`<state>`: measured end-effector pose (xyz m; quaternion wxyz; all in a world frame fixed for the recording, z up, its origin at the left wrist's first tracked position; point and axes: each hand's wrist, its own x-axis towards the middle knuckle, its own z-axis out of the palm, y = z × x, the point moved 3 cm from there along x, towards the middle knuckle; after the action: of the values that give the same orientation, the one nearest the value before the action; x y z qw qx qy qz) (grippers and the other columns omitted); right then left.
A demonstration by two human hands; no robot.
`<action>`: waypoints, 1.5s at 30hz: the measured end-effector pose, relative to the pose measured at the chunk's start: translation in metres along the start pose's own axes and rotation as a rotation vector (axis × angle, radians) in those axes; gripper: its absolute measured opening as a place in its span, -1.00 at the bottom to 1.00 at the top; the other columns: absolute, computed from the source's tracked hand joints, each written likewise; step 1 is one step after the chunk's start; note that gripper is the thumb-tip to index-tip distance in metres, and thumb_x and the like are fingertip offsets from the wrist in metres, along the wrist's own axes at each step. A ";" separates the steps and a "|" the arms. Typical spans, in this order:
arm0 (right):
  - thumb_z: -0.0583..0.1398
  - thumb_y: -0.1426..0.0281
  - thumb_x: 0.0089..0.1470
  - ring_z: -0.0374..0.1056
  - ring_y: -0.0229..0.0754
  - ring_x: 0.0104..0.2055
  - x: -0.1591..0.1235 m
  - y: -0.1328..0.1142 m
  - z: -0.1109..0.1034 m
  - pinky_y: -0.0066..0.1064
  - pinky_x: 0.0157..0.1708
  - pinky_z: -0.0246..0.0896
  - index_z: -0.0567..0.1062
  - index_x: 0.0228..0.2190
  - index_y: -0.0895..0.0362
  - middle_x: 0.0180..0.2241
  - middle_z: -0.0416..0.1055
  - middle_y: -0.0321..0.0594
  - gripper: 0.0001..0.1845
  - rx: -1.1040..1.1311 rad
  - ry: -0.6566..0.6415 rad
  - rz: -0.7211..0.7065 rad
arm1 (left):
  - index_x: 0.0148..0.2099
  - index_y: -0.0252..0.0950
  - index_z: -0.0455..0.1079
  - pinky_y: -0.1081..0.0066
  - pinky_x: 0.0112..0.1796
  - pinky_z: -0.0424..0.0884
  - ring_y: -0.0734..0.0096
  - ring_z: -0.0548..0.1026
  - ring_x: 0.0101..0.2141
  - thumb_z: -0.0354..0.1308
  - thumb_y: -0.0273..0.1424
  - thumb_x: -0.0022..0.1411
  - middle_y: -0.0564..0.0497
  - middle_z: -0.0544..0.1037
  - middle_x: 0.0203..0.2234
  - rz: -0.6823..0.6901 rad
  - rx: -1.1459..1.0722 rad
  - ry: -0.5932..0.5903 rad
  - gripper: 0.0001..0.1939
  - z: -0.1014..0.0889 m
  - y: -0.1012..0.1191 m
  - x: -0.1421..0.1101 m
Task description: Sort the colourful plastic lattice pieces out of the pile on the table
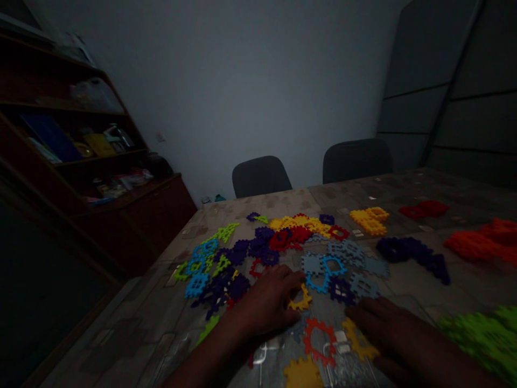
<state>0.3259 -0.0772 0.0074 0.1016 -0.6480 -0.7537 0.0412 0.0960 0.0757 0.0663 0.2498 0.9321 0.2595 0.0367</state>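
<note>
My left hand is over the middle of the pile, fingers bent and thumb apart from them. A yellow toothed interlocking tile lies at its fingertips, partly hidden by the hand. On the right, my right hand has its fingers and thumb at the edges of another yellow interlocking tile. Between the hands lies an orange-red open-frame tile, and a solid yellow tile is nearer to me. Light blue frames and grey tiles spread beyond the hands. The picture is dark.
Purple and lime-green tiles lie mixed at left. Colour groups stand at right: yellow, dark red, purple, orange, green. Two chairs stand behind the table, a shelf unit at left.
</note>
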 end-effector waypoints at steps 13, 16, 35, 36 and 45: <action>0.26 0.58 -0.13 0.52 0.15 -0.08 0.006 -0.015 -0.020 -0.14 -0.19 0.50 0.49 0.13 -0.02 0.02 0.53 -0.03 -0.27 -0.049 0.043 0.010 | 0.27 -0.07 0.29 0.31 0.08 0.31 0.21 0.36 0.09 0.42 -0.62 0.01 -0.01 0.35 0.11 -0.012 -0.353 0.142 -0.18 -0.007 -0.006 0.006; 0.28 0.62 -0.13 0.48 0.14 0.02 0.002 -0.018 -0.020 -0.11 -0.06 0.45 0.49 0.13 -0.02 0.07 0.50 -0.07 -0.25 -0.080 0.087 0.034 | 0.09 -0.16 0.40 0.38 -0.08 0.36 0.24 0.40 -0.04 0.49 -0.55 -0.02 0.01 0.37 -0.02 -0.043 -0.281 0.171 -0.37 0.000 -0.005 0.008; 0.19 0.58 -0.09 0.49 0.12 -0.03 0.010 -0.008 -0.002 -0.08 -0.14 0.48 0.46 0.15 -0.06 0.04 0.51 -0.07 -0.27 -0.068 0.095 0.010 | 0.28 -0.15 0.31 0.24 0.13 0.22 0.10 0.39 0.11 0.44 -0.47 0.08 -0.05 0.47 0.11 -0.011 -0.044 0.037 -0.26 0.000 -0.007 0.002; 0.18 0.56 -0.07 0.49 0.11 -0.02 0.009 -0.008 -0.003 -0.08 -0.12 0.47 0.45 0.16 -0.06 0.05 0.51 -0.08 -0.28 -0.047 0.102 0.010 | 0.30 -0.14 0.29 0.24 0.14 0.22 0.10 0.38 0.11 0.43 -0.48 0.08 -0.05 0.46 0.13 -0.010 -0.047 0.036 -0.24 0.001 -0.008 0.002; 0.10 0.38 0.16 0.55 0.05 -0.09 0.008 -0.012 -0.038 -0.11 -0.17 0.52 0.55 0.04 -0.01 -0.03 0.57 -0.07 -0.56 0.114 0.255 0.023 | 0.36 -0.15 0.20 0.16 0.09 0.29 0.06 0.38 0.07 0.43 -0.33 0.16 -0.11 0.45 0.11 0.014 -0.076 0.098 -0.22 -0.009 0.010 -0.003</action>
<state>0.3209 -0.0736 0.0480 0.2328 -0.6498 -0.7236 0.0025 0.0964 0.0711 0.0795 0.2716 0.9210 0.2632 0.0938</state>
